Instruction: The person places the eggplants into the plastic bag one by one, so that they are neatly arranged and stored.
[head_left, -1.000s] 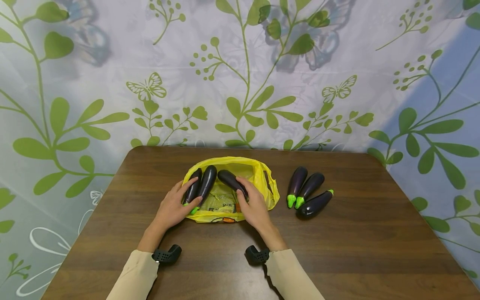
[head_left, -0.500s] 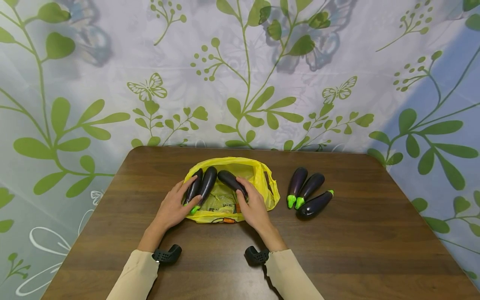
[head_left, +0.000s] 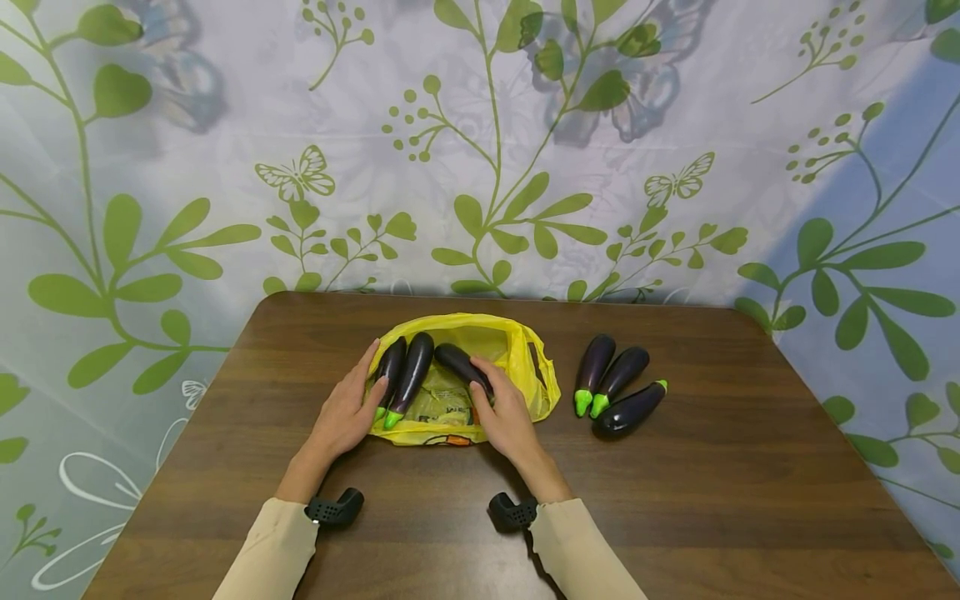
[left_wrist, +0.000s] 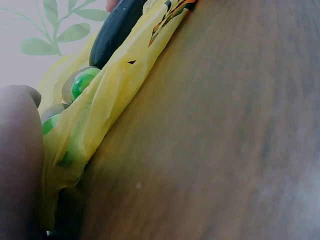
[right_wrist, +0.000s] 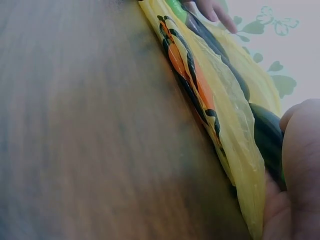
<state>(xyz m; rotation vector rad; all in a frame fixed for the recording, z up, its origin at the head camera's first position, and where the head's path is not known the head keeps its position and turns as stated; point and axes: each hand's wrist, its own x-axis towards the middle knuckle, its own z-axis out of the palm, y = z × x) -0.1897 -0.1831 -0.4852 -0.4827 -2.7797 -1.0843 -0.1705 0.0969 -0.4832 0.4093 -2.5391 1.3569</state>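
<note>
A yellow plastic bag (head_left: 542, 400) lies open on the table with three dark purple eggplants in its mouth. Two of them, a left eggplant (head_left: 392, 363) and one beside it (head_left: 412, 377), lie side by side with green caps toward the front. My left hand (head_left: 343, 417) rests at the bag's left edge, fingers extended along it and thumb near the left eggplant. On the other side my right hand (head_left: 508, 417) holds the third eggplant (head_left: 452, 362) between thumb and fingers; its near end is hidden by the hand. The right wrist view shows that eggplant (right_wrist: 267, 132) behind the bag's front edge.
Right of the bag, three more eggplants lie grouped on the brown wooden table (head_left: 720, 500): an upright-lying one (head_left: 596, 363), a middle one (head_left: 624, 372) and a slanted one (head_left: 632, 410). A leaf-patterned cloth (head_left: 480, 167) hangs behind the table's far edge.
My left hand has drawn back left from the two eggplants to the bag's edge, its fingers and thumb off them. The right hand has shifted very slightly on its eggplant.
</note>
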